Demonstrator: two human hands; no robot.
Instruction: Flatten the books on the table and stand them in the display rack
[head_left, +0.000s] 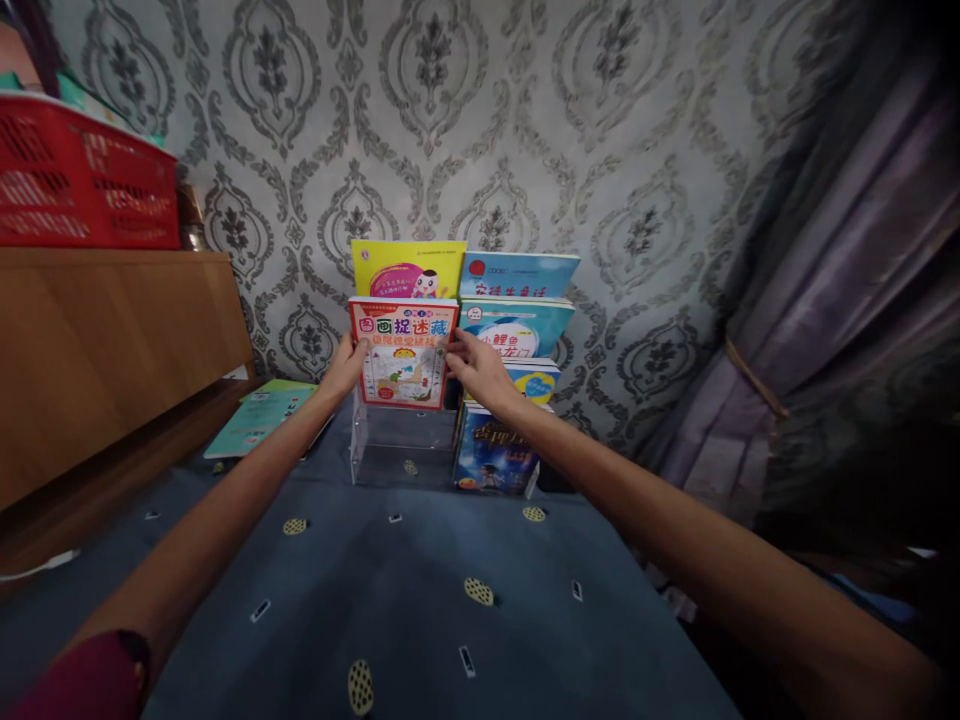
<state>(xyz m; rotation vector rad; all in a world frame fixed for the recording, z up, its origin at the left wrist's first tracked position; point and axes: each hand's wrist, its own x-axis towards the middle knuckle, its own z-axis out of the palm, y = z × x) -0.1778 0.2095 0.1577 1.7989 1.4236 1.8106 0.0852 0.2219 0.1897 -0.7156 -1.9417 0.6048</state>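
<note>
Both my arms reach forward to a clear tiered book rack [390,452] against the wall. My left hand [344,368] grips the left edge of a red-bordered picture book [403,352], and my right hand [480,370] grips its right edge. The book stands upright in the rack's left column, in front of a yellow book [409,266]. The right column holds several books: two light blue ones [517,275] [517,326], one with a yellow circle [536,384] and a dark blue one [491,460] at the front.
The rack stands on a blue patterned cloth [420,590]. Green thin books [262,412] lie flat to its left. A wooden cabinet [105,350] with a red basket [82,180] on top is at the left. A purple curtain [840,300] hangs at the right.
</note>
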